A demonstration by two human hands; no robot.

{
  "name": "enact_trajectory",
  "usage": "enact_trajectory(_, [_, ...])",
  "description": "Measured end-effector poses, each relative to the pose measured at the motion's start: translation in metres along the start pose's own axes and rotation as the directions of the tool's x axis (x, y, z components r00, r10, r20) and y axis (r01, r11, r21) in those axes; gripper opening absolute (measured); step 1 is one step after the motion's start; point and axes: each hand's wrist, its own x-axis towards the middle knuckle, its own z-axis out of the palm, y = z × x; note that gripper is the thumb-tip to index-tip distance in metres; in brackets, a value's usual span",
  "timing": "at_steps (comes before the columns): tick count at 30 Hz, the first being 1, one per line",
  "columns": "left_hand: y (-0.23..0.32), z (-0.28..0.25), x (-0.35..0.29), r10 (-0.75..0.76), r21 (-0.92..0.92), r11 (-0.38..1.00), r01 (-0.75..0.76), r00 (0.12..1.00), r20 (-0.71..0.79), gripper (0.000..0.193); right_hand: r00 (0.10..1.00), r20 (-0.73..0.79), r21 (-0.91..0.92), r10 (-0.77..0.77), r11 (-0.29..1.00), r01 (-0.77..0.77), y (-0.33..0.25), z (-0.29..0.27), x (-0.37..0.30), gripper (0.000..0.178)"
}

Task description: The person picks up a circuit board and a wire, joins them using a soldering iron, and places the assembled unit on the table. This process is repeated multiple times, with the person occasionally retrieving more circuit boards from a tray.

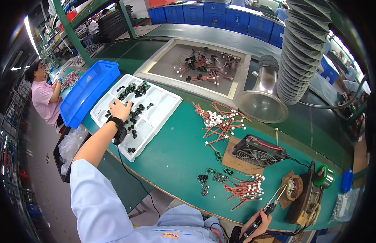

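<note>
My left hand [120,109] reaches out over a white compartment tray [163,106] and rests among small dark green components [131,91] lying in it; its fingers curl down onto the parts, and whether any is held is hidden. A black strap [117,123] circles that wrist, with a thin cord trailing down. My right hand [256,224], at the bottom edge, grips a soldering iron [271,207] whose tip points up toward a brass wool cleaner [294,187]. Red wire leads with white connectors [245,189] and several loose green parts [214,176] lie between both hands.
A blue bin [88,91] sits left of the tray. A second bundle of red leads [218,121], a small black fan [258,152], a fume hood and ribbed duct [303,52], a framed grey mat with wired parts [202,65] and a solder spool [326,176] surround the bench. A person in pink [44,97] works at far left.
</note>
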Motion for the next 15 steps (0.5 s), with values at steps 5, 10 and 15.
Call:
enact_trajectory(5, [0.014,0.028,0.018,0.250,0.084,0.965,-0.247,0.968,-0.029,0.062,0.996,-0.085,-0.084,-0.024,0.996,0.017,-0.002,0.000,0.010,0.024])
enact_trajectory(10, [-0.019,0.023,0.021,0.337,0.034,0.941,-0.335,0.937,-0.087,0.038,0.993,-0.053,-0.159,-0.104,0.983,0.095,-0.003,0.004,0.015,0.028])
enact_trajectory(15, [-0.052,0.042,0.052,0.428,-0.058,0.896,-0.440,0.891,-0.149,0.031,0.993,-0.065,-0.104,-0.097,0.991,0.089,-0.007,-0.007,0.017,0.025])
